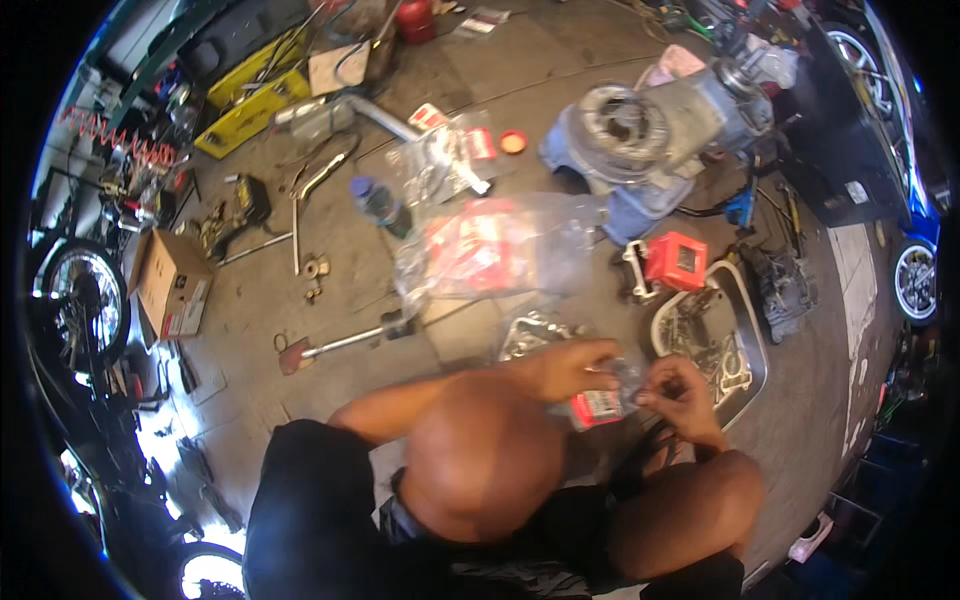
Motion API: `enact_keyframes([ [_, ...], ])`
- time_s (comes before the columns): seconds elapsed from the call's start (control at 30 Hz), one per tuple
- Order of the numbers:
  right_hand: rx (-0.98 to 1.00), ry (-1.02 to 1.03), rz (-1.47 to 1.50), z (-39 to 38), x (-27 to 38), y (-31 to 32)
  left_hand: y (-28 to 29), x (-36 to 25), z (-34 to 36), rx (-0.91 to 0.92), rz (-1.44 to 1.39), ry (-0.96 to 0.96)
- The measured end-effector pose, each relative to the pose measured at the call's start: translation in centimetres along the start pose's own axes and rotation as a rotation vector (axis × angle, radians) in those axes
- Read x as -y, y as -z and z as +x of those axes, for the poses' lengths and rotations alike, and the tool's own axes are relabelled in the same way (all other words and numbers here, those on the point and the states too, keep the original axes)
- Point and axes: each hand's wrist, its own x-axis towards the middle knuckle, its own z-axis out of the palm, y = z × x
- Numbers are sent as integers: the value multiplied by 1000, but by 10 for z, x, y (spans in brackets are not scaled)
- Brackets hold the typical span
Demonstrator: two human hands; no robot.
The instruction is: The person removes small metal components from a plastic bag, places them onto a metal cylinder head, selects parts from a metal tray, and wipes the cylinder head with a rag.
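Note:
My left hand (582, 370) is closed on a small clear plastic packet (628, 378) with a red and white label (597, 407) hanging below the fingers. Close by on the right, my right hand (678, 394) has its thumb and fingers pinched together at the packet's right edge. What lies inside the packet is too blurred to make out. Just beyond the hands sit small metal parts (535, 335). To the right of them is a metal pan (757, 375) with several metal parts in it, and a red box (677, 262) stands at its far end.
A large clear bag with red contents (480, 245) lies ahead, beside a blue-capped bottle (380, 203). Farther right rests a big engine (640, 130). On the left are a long-shafted tool (345, 342), a cardboard box (172, 283), a cordless drill (240, 205) and a yellow toolbox (250, 115).

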Motion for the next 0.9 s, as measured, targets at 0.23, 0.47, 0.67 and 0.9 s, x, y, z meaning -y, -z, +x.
enact_keyframes([
  [0.23,134,79,-3,17,-35,19,-4,-12,24,-18,353,-82],
  [0.47,649,218,164,66,-24,27,-45,-98,-16,-461,558,203],
  [0.67,676,250,185,61,-4,19,-112,-110,-17,-901,183,448],
  [0.9,477,37,12,10,-66,90,-152,-17,27,-500,-107,328],
])
